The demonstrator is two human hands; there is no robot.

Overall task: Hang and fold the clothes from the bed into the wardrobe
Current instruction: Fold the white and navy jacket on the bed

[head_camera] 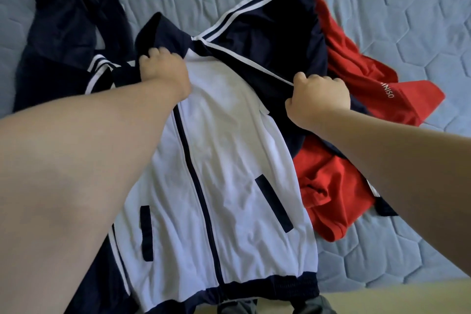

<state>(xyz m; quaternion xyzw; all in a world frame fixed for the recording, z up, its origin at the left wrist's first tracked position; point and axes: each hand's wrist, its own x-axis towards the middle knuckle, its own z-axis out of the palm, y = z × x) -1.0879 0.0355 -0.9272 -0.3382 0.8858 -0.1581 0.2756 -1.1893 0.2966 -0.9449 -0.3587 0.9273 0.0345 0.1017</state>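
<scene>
jacket (224,160) is lying front-up and zipped on the bed (407,20), hem nearest the person | left hand (163,69) is gripping the collar, fingers curled into navy fabric | right hand (318,99) is clenching the shoulder seam | judgement: both are taking the shoulders to lift it squarely for a hanger | red garment (356,71) is lying partly under it

A white-and-navy zipped jacket (224,160) lies front-up on the bed (407,20), overlapping a crumpled red shirt (356,71) and a navy garment (63,20).

Both bare arms outstretched, left hand (163,69) and right hand (317,99) fingers curled, gripping fabric
</scene>
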